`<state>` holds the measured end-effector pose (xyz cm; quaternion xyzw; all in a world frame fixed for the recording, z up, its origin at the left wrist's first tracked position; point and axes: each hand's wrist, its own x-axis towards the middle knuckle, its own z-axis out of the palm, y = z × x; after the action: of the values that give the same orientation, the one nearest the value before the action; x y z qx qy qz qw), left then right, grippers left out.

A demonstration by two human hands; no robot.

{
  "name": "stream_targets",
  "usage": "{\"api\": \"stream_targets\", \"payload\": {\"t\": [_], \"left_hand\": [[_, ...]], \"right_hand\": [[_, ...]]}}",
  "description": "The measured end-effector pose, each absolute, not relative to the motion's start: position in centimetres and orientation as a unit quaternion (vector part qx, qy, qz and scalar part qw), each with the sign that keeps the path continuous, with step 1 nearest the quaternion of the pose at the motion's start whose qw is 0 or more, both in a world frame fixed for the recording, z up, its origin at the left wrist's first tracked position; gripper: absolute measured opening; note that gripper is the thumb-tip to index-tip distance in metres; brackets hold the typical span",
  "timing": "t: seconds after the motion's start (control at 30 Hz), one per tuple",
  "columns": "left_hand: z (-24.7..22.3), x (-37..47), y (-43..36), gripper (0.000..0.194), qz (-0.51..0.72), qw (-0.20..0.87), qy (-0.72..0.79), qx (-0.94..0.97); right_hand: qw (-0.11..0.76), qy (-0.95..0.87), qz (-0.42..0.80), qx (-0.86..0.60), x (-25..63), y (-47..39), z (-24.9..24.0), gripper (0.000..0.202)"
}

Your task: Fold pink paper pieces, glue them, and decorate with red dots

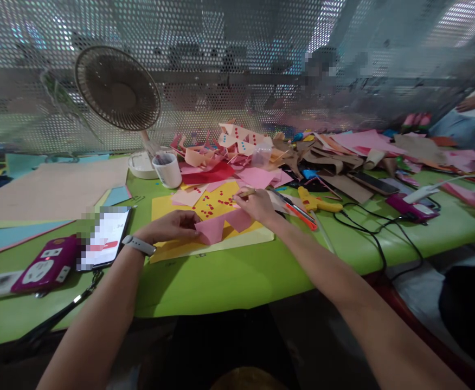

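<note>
A folded piece of pink paper [212,229] stands over a yellow sheet [172,253] on the green table. My left hand [176,225], with a watch strap on its wrist, has its fingers closed on the left end of that pink paper. Just above the paper's right end is my right hand [256,205], its fingers pinched around a thin stick-like tool [249,193] whose kind I cannot make out. Small red dots [207,208] lie scattered on the yellow sheet between the hands. A cream paper piece [187,197] lies behind them.
At left are a phone [105,238], a purple device [48,264] and a fan [117,89]. A white cup [167,169] stands behind. To the right lie a red cutter [300,212], a yellow glue gun [319,201], cables and paper scraps [367,143]. Another person [465,122] is far right.
</note>
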<state>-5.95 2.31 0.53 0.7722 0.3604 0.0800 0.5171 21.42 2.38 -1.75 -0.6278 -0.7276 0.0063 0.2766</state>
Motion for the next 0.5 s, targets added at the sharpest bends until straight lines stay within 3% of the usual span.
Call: {"api": "stream_targets", "payload": {"t": [0.37,0.5], "left_hand": [[0.66,-5.9,2.24,0.038,0.082,0.517,0.356,0.774],[0.58,-6.0,2.26,0.035,0.089,0.524,0.354,0.769]], "right_hand": [[0.281,-0.719,0.001,-0.636,21.8,2.72,-1.63,0.017],[0.325,-0.7,0.027,-0.635,22.11,2.56,-0.91,0.015]]}}
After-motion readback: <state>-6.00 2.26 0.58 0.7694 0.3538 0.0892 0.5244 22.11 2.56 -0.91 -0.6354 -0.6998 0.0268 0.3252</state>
